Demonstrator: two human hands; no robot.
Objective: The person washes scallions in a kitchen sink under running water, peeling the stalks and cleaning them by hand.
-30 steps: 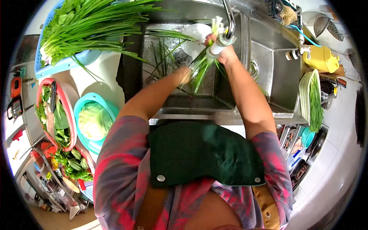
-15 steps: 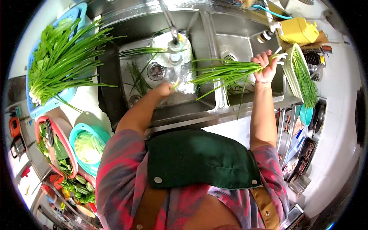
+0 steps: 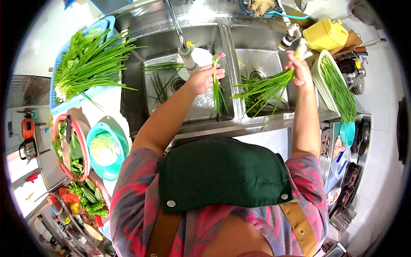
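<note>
My left hand [image 3: 206, 79], over the left sink basin [image 3: 150, 100] beside the faucet [image 3: 187, 59], is closed around a few green onions [image 3: 217, 92]. Their pinkish-white ends point up and the green leaves hang down. Above the right basin [image 3: 295, 92], my right hand [image 3: 298, 70] grips a thicker bunch of green onions [image 3: 274, 83]. White root ends stick out above its fingers, while the leaves droop to the left towards the divider. Loose green leaves [image 3: 159, 88] lie in the left basin, and more lie in the right one, partly behind the held bunch.
On the left stand a blue basket [image 3: 53, 92] of greens, a red basin [image 3: 87, 158] of leaves with a knife, and a turquoise basin [image 3: 122, 147] with cabbage. To the right are a white basket [image 3: 317, 75] of long green stalks and a yellow jug [image 3: 325, 35].
My left hand has come away from the water under the faucet, moving up and right, and now shows upright green onions. The right-hand bunch has swung from reaching leftwards to drooping over the right basin.
</note>
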